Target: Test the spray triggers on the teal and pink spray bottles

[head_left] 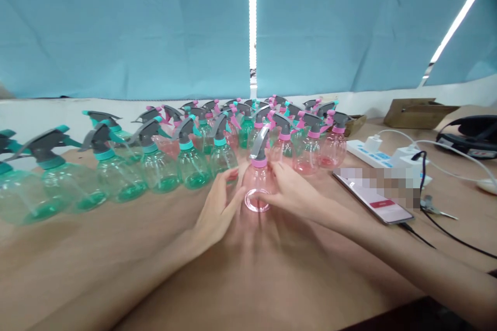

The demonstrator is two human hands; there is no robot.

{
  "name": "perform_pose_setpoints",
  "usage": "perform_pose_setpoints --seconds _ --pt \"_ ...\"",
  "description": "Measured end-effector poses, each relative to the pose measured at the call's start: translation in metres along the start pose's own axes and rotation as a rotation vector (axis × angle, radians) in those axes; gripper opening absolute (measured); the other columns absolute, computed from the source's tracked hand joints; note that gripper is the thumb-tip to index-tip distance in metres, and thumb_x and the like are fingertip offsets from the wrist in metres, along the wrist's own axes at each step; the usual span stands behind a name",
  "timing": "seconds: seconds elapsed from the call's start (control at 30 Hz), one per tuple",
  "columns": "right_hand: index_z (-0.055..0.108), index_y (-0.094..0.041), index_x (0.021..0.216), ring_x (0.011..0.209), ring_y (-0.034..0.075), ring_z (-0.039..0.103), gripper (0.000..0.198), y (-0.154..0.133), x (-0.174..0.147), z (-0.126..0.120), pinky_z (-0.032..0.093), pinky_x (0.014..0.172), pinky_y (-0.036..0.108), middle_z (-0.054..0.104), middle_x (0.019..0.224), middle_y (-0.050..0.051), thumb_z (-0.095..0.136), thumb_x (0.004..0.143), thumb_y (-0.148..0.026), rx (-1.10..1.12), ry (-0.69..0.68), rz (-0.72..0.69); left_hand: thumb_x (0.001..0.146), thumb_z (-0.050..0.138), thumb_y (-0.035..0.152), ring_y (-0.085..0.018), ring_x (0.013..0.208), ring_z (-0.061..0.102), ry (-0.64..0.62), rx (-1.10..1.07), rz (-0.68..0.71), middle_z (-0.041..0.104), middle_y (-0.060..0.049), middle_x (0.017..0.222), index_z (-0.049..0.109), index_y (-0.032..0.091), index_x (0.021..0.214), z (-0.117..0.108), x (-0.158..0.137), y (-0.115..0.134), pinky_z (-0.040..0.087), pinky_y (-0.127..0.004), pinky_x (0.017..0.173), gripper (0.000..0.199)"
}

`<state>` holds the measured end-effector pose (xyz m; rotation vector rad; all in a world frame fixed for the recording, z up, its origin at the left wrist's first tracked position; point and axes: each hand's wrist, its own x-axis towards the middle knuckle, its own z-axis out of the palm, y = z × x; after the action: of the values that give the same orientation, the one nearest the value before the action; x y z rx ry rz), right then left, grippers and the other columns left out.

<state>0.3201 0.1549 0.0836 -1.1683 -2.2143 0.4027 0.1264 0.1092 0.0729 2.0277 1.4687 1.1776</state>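
Observation:
Directly in front of me a clear pink spray bottle point(259, 186) with a pink collar and grey trigger head stands upright on the table. My right hand point(291, 189) grips its right side, thumb across the front and fingers partly hidden behind it. On the other side, my left hand point(221, 201) is open, fingers stretched out and thumb close to the bottle; whether it touches is unclear. Left of my hands runs a row of green-tinted spray bottles point(161, 170) with teal collars. Just behind the pink one, more pink spray bottles point(307, 152) stand close together.
Several more green and pink bottles crowd the back of the wooden table point(155, 248). To the right lie a phone point(373, 196), a white power strip point(365, 152) with plugs and cables, and keys point(437, 207). Behind them are a cardboard box point(415, 114) and a black device point(469, 134).

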Motion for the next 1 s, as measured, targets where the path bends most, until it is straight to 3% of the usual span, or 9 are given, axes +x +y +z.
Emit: perform_pose_setpoints --seconds 0.1,0.2,0.37,0.67,0.83,1.0 --pt "0.048 -0.015 0.123 0.109 0.034 0.053 0.067 0.007 0.013 0.003 0.046 0.086 0.048 0.058 0.113 0.017 0.064 0.073 -0.057 -0.097 0.028 0.0 0.094 0.043 0.032 -0.023 0.113 0.052 -0.083 0.22 -0.017 0.054 -0.007 0.12 0.046 0.021 0.117 -0.009 -0.017 -0.017 0.042 -0.044 0.098 0.025" --pt "0.043 -0.017 0.13 0.114 0.033 0.051 0.066 0.009 0.024 0.007 0.045 0.09 0.047 0.054 0.12 0.017 0.064 0.077 -0.049 -0.161 0.069 -0.055 0.093 0.042 0.024 -0.023 0.102 0.055 -0.217 0.363 0.069 0.058 -0.006 0.108 0.053 0.02 0.106 -0.013 -0.022 -0.021 0.045 -0.042 0.089 0.017" --pt "0.041 -0.012 0.13 0.117 0.034 0.049 0.058 0.006 0.034 0.01 0.046 0.087 0.045 0.053 0.123 0.019 0.06 0.082 -0.04 -0.308 0.105 -0.058 0.091 0.043 0.018 -0.023 0.103 0.054 -0.331 0.461 0.214 0.06 -0.006 0.113 0.056 0.02 0.106 -0.009 -0.021 -0.021 0.044 -0.041 0.09 0.02" --pt "0.05 -0.015 0.112 0.099 0.031 0.06 0.041 0.002 0.051 0.007 0.048 0.069 0.039 0.06 0.108 0.015 0.06 0.082 -0.042 -0.429 0.086 0.026 0.092 0.042 0.021 -0.025 0.111 0.052 -0.366 0.466 0.168 0.06 -0.007 0.116 0.057 0.02 0.113 -0.008 -0.022 -0.022 0.043 -0.043 0.095 0.026" --pt "0.049 -0.013 0.113 0.092 0.031 0.062 0.049 0.002 0.063 0.009 0.046 0.063 0.036 0.06 0.106 0.015 0.064 0.078 -0.044 -0.487 0.059 0.08 0.092 0.042 0.021 -0.025 0.111 0.053 -0.366 0.476 0.166 0.059 -0.008 0.119 0.057 0.019 0.115 -0.007 -0.023 -0.023 0.044 -0.043 0.096 0.028" --pt "0.05 -0.015 0.109 0.086 0.03 0.063 0.041 0.005 0.069 0.012 0.044 0.061 0.035 0.061 0.102 0.014 0.061 0.081 -0.044 -0.504 0.091 0.097 0.092 0.041 0.021 -0.025 0.114 0.053 -0.36 0.502 0.16 0.058 -0.01 0.122 0.056 0.019 0.119 -0.006 -0.024 -0.025 0.045 -0.044 0.098 0.031"
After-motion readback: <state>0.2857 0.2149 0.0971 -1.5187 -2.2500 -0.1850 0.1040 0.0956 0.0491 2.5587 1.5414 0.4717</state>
